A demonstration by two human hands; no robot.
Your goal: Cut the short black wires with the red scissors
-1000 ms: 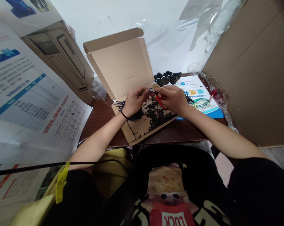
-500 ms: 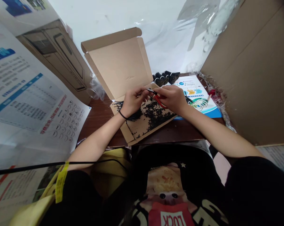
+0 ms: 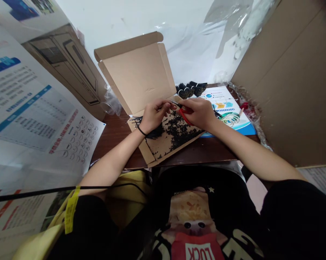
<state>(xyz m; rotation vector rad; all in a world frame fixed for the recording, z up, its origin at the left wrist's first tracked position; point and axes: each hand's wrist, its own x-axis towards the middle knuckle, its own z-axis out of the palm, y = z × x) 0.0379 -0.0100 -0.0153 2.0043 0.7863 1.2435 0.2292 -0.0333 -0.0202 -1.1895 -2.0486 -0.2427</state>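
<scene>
Red-handled scissors [image 3: 185,117] are gripped in my right hand [image 3: 199,112], their blades pointing left toward my other hand. My left hand [image 3: 154,115] is pinched closed near the blade tips; what it holds is too small to make out. Both hands are above an open cardboard box [image 3: 159,148]. Many short black pieces [image 3: 177,131] lie scattered in the box. A pile of longer black strands [image 3: 155,133] sits at the box's left, partly under my left hand and wrist.
Tied black bundles [image 3: 191,89] stand behind the box. To the right, a coil of pale cord [image 3: 230,119] rests on a printed sheet [image 3: 240,124]. The box lid [image 3: 140,74] stands raised. Cardboard [image 3: 284,90] walls the right side, printed paper [image 3: 38,108] the left.
My right hand has shifted slightly right, and the scissor blades show less between the hands. My left hand keeps its pinch.
</scene>
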